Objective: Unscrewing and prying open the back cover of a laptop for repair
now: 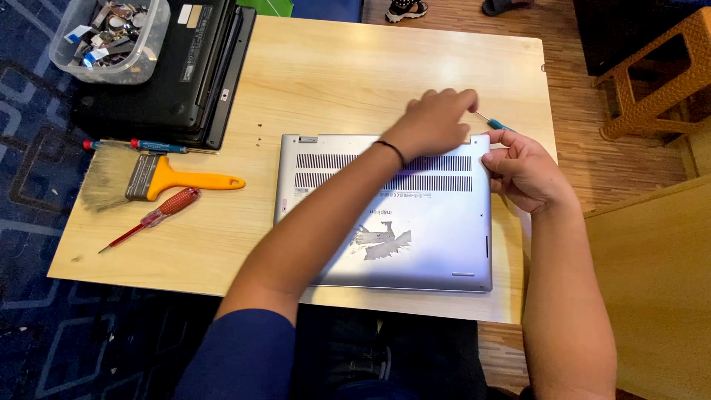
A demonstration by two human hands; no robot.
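Observation:
A silver laptop [429, 237] lies upside down on a light wooden table [333, 74], its vent slots facing up. My left hand [433, 122] reaches across it to the far right corner, fingers curled over the edge beside a thin screwdriver with a blue-green handle [495, 123]. My right hand [522, 170] grips the laptop's right edge near that corner. A black band sits on my left wrist.
A paintbrush with an orange handle [159, 178], a red-handled screwdriver [155, 217] and a blue-and-red screwdriver [144, 146] lie at the left. A black laptop [189, 67] and a clear tub of parts [111, 37] stand at the far left. Tiny screws [260, 132] lie loose. An orange stool [659, 74] stands at the right.

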